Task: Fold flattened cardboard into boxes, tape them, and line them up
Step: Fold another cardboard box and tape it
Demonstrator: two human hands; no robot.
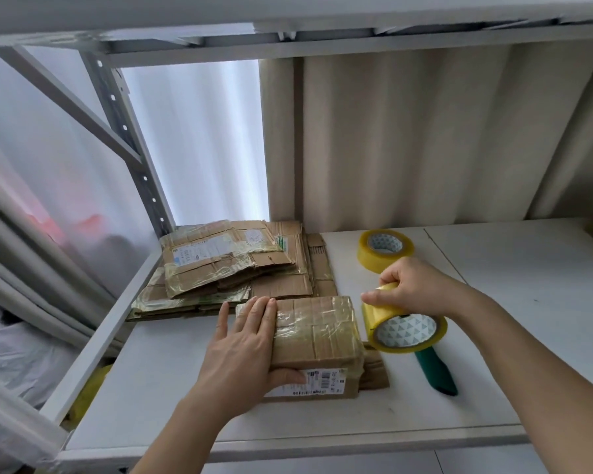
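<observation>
Brown taped box (317, 340); creased, labelled

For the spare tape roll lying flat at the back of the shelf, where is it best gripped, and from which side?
Probably from above: the spare tape roll lies flat with its open core facing up, so fingers could hook into the core and pinch the near wall. The near side is free, though the right hand hovers just in front.

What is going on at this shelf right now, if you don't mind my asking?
A person is taping up a folded cardboard box on a white shelf. The left hand lies flat on the box, steadying it, while the right hand holds a yellow tape roll beside it. A second tape roll, a green-handled cutter and a stack of flattened cardboard wait nearby.
</observation>
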